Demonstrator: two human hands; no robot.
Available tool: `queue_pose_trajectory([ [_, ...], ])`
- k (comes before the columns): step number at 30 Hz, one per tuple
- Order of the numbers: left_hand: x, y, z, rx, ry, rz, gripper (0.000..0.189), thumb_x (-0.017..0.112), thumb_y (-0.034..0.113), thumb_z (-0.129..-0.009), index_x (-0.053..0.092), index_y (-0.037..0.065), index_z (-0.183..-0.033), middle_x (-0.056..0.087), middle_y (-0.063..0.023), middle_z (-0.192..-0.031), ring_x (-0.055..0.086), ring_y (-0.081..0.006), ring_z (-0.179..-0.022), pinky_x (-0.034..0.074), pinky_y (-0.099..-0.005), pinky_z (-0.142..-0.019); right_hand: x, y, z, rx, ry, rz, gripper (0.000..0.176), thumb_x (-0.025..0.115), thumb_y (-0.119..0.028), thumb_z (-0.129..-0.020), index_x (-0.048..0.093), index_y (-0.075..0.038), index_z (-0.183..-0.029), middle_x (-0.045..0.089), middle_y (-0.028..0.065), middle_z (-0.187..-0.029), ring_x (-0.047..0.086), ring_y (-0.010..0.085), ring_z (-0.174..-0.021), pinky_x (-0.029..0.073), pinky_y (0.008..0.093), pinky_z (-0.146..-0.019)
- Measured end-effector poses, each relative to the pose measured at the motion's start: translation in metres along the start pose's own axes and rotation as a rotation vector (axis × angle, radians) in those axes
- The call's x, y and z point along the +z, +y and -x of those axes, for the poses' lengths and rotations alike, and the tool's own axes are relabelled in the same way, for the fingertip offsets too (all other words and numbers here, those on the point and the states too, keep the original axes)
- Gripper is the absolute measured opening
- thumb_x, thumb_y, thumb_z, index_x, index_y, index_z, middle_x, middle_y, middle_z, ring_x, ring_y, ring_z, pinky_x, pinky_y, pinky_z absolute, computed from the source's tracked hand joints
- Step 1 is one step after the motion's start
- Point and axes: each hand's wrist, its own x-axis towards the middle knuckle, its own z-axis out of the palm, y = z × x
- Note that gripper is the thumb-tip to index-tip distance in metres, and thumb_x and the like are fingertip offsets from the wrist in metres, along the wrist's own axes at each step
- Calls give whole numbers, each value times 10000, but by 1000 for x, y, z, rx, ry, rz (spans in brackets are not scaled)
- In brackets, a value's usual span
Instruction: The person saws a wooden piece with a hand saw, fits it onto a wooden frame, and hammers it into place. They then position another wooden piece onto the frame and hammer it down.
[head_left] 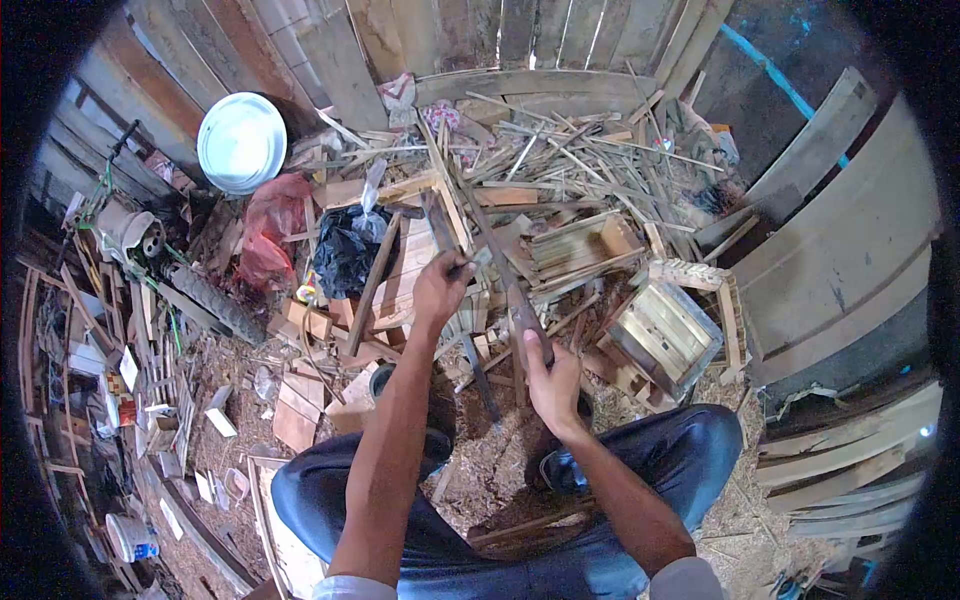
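My right hand point(552, 388) is wrapped around the brown handle of a long, narrow, blade-like tool point(492, 240), its thumb lying along the top. The tool slants up and to the left, away from me. My left hand point(442, 290) is closed just left of the tool, at the lower end of a dark flat strip point(438, 222); whatever sits inside the fingers is hidden. Beneath and beyond the hands lie pale wooden boards point(405, 275). A dark flat bar point(481, 378) leans between my feet.
A slatted wooden crate point(665, 335) stands to the right, another wooden box point(585, 245) behind it. Thin sticks point(580, 150) pile against the plank wall. On the left are a black plastic bag point(350, 250), a red bag point(275, 230) and a metal basin point(242, 143). Wood shavings cover the floor.
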Motion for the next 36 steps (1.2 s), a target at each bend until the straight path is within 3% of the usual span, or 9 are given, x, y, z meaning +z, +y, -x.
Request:
queue_pose_trajectory([
  [3, 5, -5, -5, -107, -13, 85, 325, 714, 379, -799, 665, 72, -897, 702, -119, -849, 667, -309, -800, 492, -392, -725, 5, 1, -1, 7, -10, -7, 485, 594, -454, -928, 625, -19, -717, 509, -17, -526, 494, 83, -454, 380, 267, -432],
  [5, 4, -6, -11, -171, -14, 98, 295, 736, 323, -807, 666, 39, -848, 682, -94, -770, 628, -183, -734, 472, -311, -718, 14, 5, -1, -7, 33, 48, 482, 592, -448, -929, 614, -25, -699, 501, -23, -523, 486, 86, -448, 377, 271, -436],
  [7, 2, -1, -11, -189, -28, 125, 340, 750, 362, -790, 662, 35, -816, 678, -87, -754, 608, -161, -707, 462, -308, -691, 16, -5, 7, 69, 11, -28, 477, 592, -435, -932, 616, -20, -698, 504, -26, -525, 479, 87, -456, 372, 280, -447],
  [14, -3, 9, -13, -310, -32, -14, 430, 740, 497, -750, 698, 82, -857, 710, -106, -827, 671, -289, -807, 492, -393, -744, 15, -23, 24, -10, -34, 0, 455, 561, -332, -967, 542, 9, -667, 418, -28, -538, 378, 71, -538, 313, 299, -490],
  [19, -3, 11, -12, -319, -41, -19, 442, 735, 518, -755, 700, 90, -859, 708, -107, -828, 671, -305, -810, 490, -407, -739, 18, -18, 23, -49, -47, -50, 459, 555, -304, -974, 506, -15, -620, 398, -39, -539, 352, 72, -526, 281, 312, -479],
  [21, -3, 13, -11, -319, -10, -27, 421, 741, 472, -750, 696, 62, -833, 688, -108, -755, 662, -255, -742, 478, -365, -715, 19, -23, 24, -43, -43, -11, 437, 559, -314, -959, 613, 13, -674, 521, 119, -496, 491, 188, -438, 395, 392, -479],
  [25, -5, 19, -7, -284, -3, -18, 411, 738, 468, -755, 696, 68, -839, 683, -114, -749, 661, -266, -743, 479, -372, -715, 25, -21, 28, -7, -11, 44, 502, 584, -324, -951, 486, -13, -570, 370, -13, -489, 350, 88, -480, 294, 334, -456],
  [28, -7, 20, -7, -323, -11, -58, 407, 728, 467, -765, 695, 69, -843, 689, -118, -764, 665, -284, -759, 483, -384, -717, 25, -30, 30, 61, -34, 91, 528, 594, -335, -942, 478, -9, -544, 365, -1, -463, 352, 94, -459, 302, 350, -446],
  [36, -3, 14, -7, -279, -1, -55, 392, 711, 464, -780, 714, 92, -903, 698, -157, -808, 663, -350, -816, 485, -435, -738, 32, -22, 22, -197, 16, 215, 483, 568, -306, -960, 550, 31, -614, 429, 124, -465, 433, 200, -409, 367, 381, -456],
])
